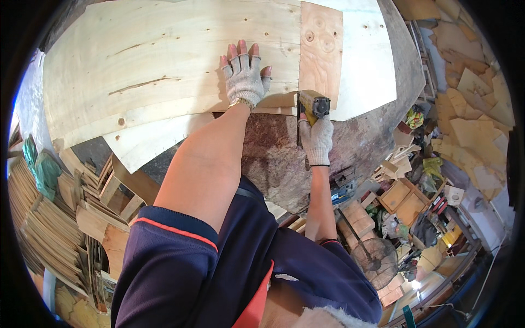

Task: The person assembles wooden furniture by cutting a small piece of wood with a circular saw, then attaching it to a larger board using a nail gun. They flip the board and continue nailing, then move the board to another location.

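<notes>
My left hand [244,76], in a pale fingerless work glove, lies flat with its fingers spread on a large light wood veneer sheet [164,54]. Wrapped round a yellow and black staple gun [314,105] is my gloved right hand [317,141]. The tool's head sits over the near end of a narrow reddish wood strip [322,49], by its seam with the large sheet. Whether its nose touches the wood is hidden. A paler sheet [369,60] lies right of the strip, and another pale piece [147,139] pokes out under the big sheet's near edge.
The sheets rest on a worn, stained table [268,147]. Stacked thin boards [46,229] stand at the lower left beside a green plastic bag [46,172]. On the right are a fan [374,263], wooden boxes [402,194] and heaped veneer scraps [476,142].
</notes>
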{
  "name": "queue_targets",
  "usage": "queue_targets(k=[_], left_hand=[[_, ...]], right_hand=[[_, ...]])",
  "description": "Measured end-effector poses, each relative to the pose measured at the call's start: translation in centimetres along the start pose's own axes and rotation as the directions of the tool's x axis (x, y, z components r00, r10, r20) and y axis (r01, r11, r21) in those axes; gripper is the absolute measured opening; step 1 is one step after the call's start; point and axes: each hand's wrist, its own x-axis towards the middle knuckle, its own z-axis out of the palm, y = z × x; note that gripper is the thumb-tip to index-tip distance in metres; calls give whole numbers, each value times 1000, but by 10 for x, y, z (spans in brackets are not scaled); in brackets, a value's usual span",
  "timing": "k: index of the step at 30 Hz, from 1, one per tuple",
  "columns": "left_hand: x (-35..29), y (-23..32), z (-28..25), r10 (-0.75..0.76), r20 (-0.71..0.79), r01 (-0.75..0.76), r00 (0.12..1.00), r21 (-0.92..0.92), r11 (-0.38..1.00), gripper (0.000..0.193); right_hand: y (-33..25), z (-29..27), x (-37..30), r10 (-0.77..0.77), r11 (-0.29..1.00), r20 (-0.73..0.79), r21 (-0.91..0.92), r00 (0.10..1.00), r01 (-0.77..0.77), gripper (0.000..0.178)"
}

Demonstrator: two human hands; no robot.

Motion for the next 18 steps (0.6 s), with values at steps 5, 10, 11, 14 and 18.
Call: queue_targets(k=[5,10,11,14,18], left_hand=[[-1,0,0,7,-6,-7,1000,-16,1000,75],[0,0,-2,5,17,-6,1000,28,1000,76],[0,0,-2,4,20,-4,1000,10,1000,76],[1,0,0,18,-17,-19,1000,-26,999,77],[2,4,-7,24,42,-21,999,-63,998,83]], right_hand=[[-4,-4,5,11,1000,4,-12,1000,-11,50],[18,-2,-36,89,993,-176,89,980,-74,53],[23,4,-48,143,978,-224,182,964,-103,62],[42,24,-96,244,965,-392,5,887,-263,72],[69,65,-146,281,930,-295,-150,913,-335,86]])
